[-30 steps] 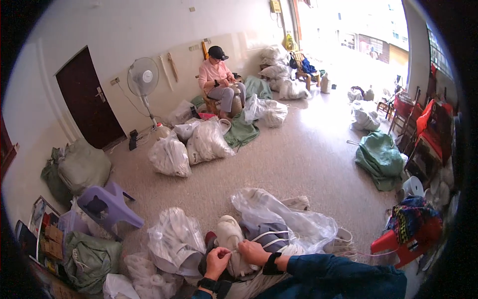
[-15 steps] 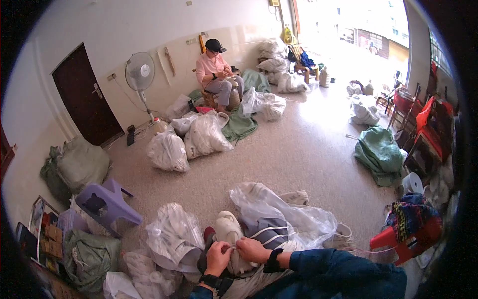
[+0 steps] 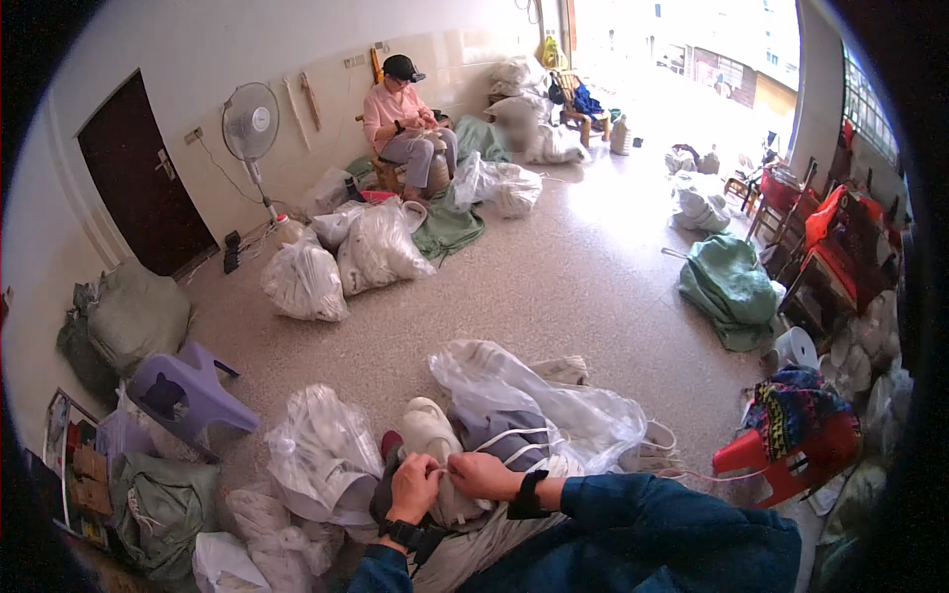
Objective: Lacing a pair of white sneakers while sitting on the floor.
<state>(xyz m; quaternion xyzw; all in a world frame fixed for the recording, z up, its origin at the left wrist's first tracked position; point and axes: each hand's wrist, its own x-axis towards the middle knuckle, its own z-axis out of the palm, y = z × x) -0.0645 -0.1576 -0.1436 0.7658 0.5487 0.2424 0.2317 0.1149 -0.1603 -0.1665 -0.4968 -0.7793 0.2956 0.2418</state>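
Observation:
Both hands meet over a cream-white, rounded object [image 3: 426, 423] of a kind I cannot make out, which stands upright close to my lap. My left hand [image 3: 413, 486] has its fingertips pinched together, and my right hand [image 3: 484, 475] pinches right beside it. Whatever thin thing lies between the fingers is too small to name. Just to the right is a grey-blue cloth-like piece [image 3: 494, 435] crossed by white cords, partly under a clear plastic bag [image 3: 583, 415]. A bundle of white strands [image 3: 509, 561] lies beneath my right forearm.
Filled plastic bags [image 3: 316, 450] and a lilac stool [image 3: 193, 390] are at left. A red stool [image 3: 791, 460] bears a colourful knitted cloth. Green sacks [image 3: 727, 287] rest on the floor [image 3: 554, 287]. Across the room a person in pink [image 3: 390, 119] sits near a fan [image 3: 250, 124].
The whole view has shifted, so the room appears a little farther left and higher. Both hands stay pinched close together over the cream-white object.

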